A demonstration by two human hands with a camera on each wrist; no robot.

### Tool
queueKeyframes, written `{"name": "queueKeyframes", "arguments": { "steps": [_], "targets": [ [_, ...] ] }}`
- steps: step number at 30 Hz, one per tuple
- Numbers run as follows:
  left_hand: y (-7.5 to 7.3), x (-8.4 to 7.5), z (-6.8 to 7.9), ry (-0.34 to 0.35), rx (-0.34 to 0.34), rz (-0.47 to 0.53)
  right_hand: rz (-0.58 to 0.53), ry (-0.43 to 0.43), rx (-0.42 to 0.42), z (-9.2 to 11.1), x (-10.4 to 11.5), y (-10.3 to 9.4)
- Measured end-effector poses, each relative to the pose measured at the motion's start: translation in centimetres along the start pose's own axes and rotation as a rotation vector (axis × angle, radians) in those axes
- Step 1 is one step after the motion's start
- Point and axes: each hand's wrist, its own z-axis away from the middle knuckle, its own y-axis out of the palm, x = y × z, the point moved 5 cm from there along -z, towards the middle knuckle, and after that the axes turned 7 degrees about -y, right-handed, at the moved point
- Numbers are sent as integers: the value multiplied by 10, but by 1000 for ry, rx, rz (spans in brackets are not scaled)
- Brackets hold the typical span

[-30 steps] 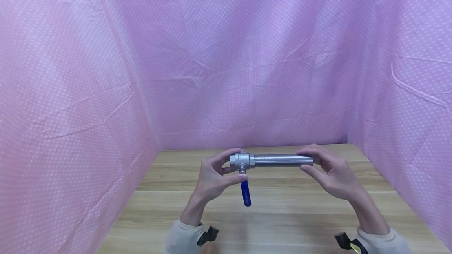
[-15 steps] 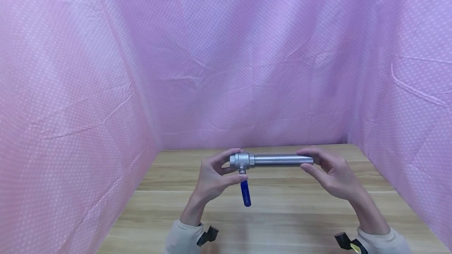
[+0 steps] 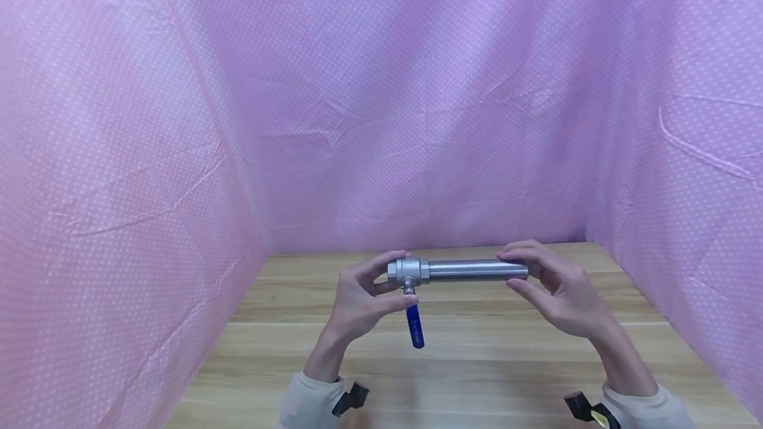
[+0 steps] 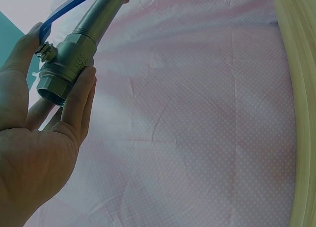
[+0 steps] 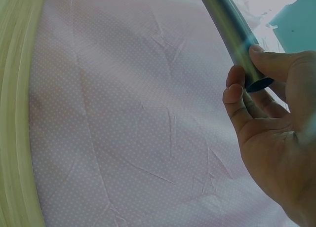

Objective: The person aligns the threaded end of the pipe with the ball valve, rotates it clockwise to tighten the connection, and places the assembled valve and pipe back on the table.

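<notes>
In the head view a silver ball valve with a blue lever handle is joined to a straight steel pipe, the two lying level in one line above the table. My left hand grips the valve body, thumb by the lever's base and fingers behind it. At the far end of the pipe my right hand pinches it between thumb and fingers. The left wrist view shows the hollow hex end of the valve facing the palm. In the right wrist view the pipe's open end sits among the fingers.
Below the hands is a wood-grain table. Pink dotted cloth hangs behind it and along both sides. Each wrist wears a small black mount, the left one and the right one.
The fingers of my right hand have shifted slightly on the pipe's end. The valve, its lever and my left hand look still.
</notes>
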Motion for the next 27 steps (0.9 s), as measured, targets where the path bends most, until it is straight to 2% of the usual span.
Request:
{"name": "queueKeyframes", "arguments": {
  "steps": [17, 27],
  "targets": [
    [2, -2, 1, -7, -5, -5, 30, -1, 3, 0, 1, -1],
    [3, -1, 2, -4, -6, -12, 113, 12, 3, 2, 0, -2]
  ]
}}
